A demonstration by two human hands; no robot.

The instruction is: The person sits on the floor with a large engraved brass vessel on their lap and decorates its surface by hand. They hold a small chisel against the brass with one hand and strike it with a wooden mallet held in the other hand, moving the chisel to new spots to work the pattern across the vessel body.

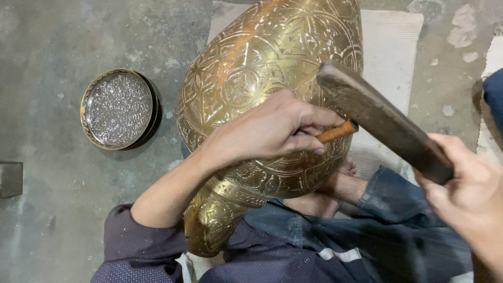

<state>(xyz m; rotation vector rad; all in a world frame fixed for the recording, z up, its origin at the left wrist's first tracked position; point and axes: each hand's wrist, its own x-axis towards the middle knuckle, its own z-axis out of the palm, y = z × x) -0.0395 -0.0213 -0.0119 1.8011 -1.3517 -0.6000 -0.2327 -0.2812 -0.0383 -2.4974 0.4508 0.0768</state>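
Left hand [272, 128] gripped an orange-tipped chisel [338, 131] against the engraved brass vessel [262, 68] resting on the lap. Right hand [466, 194] clasped a dark wooden mallet [377, 118] above the chisel. A round tray [119, 109] lay nearby on the floor.

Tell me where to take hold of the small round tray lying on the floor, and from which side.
Grip the round tray by its raised brass rim, coming from above on its left edge. It lies flat on the concrete floor, so only the rim offers purchase, and the engraved brass vessel crowds its right side.

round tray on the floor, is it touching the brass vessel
No, the round tray lies apart from the brass vessel, with bare floor between them.
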